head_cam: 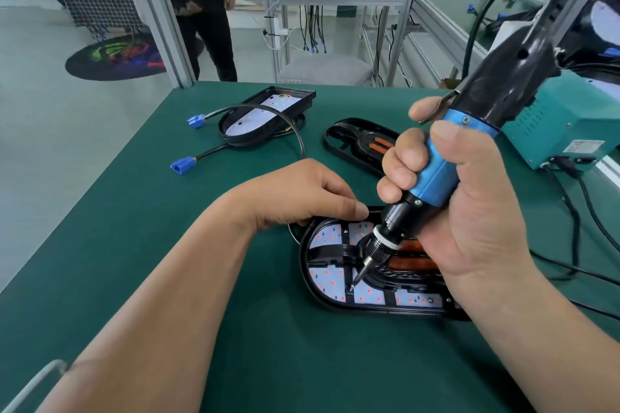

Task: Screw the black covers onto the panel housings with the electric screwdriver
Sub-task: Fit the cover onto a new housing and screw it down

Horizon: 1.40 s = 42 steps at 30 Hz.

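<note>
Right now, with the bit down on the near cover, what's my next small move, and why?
Probably seat the bit squarely and press before running the electric screwdriver. The right hand grips it tilted, its tip at a strut of the black cover, and I cannot tell whether it is engaged. The left hand holds the rim of the panel housing.

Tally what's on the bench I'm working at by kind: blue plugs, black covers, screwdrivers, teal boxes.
Blue plugs: 2
Black covers: 2, one on the near panel housing, one loose
Electric screwdriver: 1
Teal power box: 1
Total: 6
</note>
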Tool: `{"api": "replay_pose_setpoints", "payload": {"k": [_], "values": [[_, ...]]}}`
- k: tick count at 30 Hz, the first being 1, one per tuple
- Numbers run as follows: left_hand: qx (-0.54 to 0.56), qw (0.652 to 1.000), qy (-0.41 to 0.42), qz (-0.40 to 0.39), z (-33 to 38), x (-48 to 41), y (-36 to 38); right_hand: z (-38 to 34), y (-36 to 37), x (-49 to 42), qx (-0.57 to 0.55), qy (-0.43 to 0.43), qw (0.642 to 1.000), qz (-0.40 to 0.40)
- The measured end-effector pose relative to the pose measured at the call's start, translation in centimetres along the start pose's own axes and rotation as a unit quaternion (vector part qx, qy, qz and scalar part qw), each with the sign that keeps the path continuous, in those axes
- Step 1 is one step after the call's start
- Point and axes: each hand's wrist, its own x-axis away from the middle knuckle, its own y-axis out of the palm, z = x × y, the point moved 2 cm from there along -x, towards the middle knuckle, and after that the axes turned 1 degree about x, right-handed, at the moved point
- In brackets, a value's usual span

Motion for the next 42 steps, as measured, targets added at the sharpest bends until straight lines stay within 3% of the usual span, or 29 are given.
{"api": "replay_pose_setpoints", "payload": {"k": [12, 24, 34, 38, 42], "values": [[0.0, 1.0, 0.005, 0.004, -0.3, -0.3, 0.1, -0.2, 0.2, 0.3, 0.013, -0.009, 1.0, -0.024], [0.01, 1.0, 0.007, 0.001, 0.0, 0.0, 0.1, 0.0, 0.7, 0.6, 0.006, -0.011, 0.991, -0.134], [0.005, 1.0, 0.005, 0.003, 0.1, -0.1, 0.2, 0.2, 0.8, 0.4, -0.004, 0.009, 0.984, -0.178], [-0.002, 1.0, 0.005, 0.011, 0.1, -0.1, 0.1, 0.3, 0.4, 0.1, -0.004, 0.018, 0.984, -0.177], [0.01, 1.0, 0.011, 0.007, 0.0, 0.0, 0.1, 0.5, -0.3, -0.1, 0.022, 0.003, 0.993, -0.119]]}}
